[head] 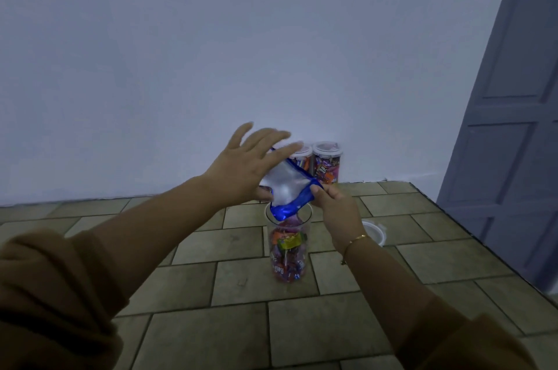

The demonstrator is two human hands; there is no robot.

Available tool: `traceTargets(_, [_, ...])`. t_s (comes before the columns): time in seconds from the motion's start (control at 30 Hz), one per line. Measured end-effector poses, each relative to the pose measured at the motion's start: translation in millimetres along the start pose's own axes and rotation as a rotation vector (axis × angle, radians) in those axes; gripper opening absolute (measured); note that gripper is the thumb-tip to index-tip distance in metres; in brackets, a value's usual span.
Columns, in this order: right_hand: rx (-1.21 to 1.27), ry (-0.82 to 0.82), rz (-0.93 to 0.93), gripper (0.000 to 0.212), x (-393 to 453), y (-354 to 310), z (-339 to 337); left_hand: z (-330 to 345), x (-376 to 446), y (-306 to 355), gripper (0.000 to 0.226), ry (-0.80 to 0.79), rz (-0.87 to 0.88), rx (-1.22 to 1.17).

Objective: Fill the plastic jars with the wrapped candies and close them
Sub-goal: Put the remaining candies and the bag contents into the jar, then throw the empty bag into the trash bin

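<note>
Three clear plastic jars in view. Landmark: the open jar point(289, 249), upright on the tiled surface point(211, 324), lidless, filled with wrapped candies point(288, 252) to well over half its height.

Blue and silver candy bag point(287, 188) held tilted directly over the open jar, its blue mouth end lowest and dipping inside the jar rim.

Left hand point(247, 164): above and left of the open jar, fingers straight and spread wide, blurred. Thumb is under the bag's left edge; palm lies over the bag's upper end. Cannot tell whether the fingers press the bag or hover just off it.

Right hand point(335, 203): just right of the open jar's rim, thumb and fingers pinching the bag's right edge. Thin gold bracelet point(356, 239) on that wrist. Brown sleeves point(60, 294) on both arms.

Two closed jars point(324, 162) stand behind the open jar against the pale wall point(211, 52), touching or nearly so, both full of candies, lids on; the left one partly hidden by the bag.

White lid point(374, 232) lies flat on the tiles right of the open jar, partly behind the right wrist.

Grey panelled door point(513, 113) far right of the open jar.
</note>
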State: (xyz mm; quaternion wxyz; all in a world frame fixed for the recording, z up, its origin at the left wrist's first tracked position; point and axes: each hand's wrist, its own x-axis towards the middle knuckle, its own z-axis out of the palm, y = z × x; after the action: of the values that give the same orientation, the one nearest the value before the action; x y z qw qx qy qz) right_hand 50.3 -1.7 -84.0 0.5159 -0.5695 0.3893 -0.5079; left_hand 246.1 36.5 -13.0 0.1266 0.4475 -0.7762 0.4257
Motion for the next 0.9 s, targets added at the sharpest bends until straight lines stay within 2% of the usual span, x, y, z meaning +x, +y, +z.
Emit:
traceTargets(0.17, [0.138,-0.001,0.117,0.014,2,8,-2,1,-19,1,0.108,-0.003,-0.72,-0.484])
traceTargets(0.2, [0.171,0.0,0.136,0.013,2,7,-2,0,-21,3,0.1,0.002,-0.86,-0.649])
traceTargets(0.27, [0.206,-0.012,0.173,0.011,0,7,-3,1,-24,5,0.071,0.004,-1.071,-0.977])
traceTargets(0.33, [0.205,-0.024,0.188,0.011,0,7,-3,3,-28,5,0.041,-0.019,-1.133,-1.082])
traceTargets(0.37, [0.197,-0.023,0.191,0.011,-1,7,-3,4,-30,5,0.037,-0.022,-1.143,-1.078])
traceTargets(0.57, [0.088,0.032,0.096,0.014,7,7,-6,3,-31,9,0.029,0.014,-1.153,-0.926])
traceTargets(0.7, [0.053,0.054,0.08,0.017,9,4,-5,3,-34,17,0.025,0.092,-1.22,-0.989])
traceTargets(0.8, [0.076,-0.065,0.079,0.015,5,-1,-3,2,-38,23,0.022,0.204,-1.303,-1.052])
traceTargets(0.9, [-0.009,-0.167,0.038,0.01,3,-9,-2,2,-42,29,0.021,0.238,-1.369,-1.079])
